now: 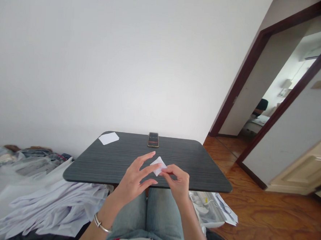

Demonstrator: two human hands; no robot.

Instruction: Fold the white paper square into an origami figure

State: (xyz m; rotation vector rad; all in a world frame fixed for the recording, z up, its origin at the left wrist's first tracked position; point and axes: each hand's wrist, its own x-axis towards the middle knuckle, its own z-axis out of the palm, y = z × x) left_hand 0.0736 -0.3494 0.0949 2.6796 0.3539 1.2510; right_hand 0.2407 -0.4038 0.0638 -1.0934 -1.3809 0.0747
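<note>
A small folded piece of white paper [158, 164] is held above the near part of the dark table, its corners pointing up and down. My right hand [179, 179] pinches its lower right side between thumb and fingers. Beside it on the left, my left hand [137, 174] has its fingers spread, the index fingertip at the paper's face; whether it touches cannot be made out. Flat sheets of white paper [109, 138] lie at the table's far left corner.
The dark table [92, 166] stands against a white wall, with a phone [153, 140] at its back edge. White cloth [54, 207] is heaped at left. A white tray [209, 213] with small items sits below the right edge, near a doorway [249, 85].
</note>
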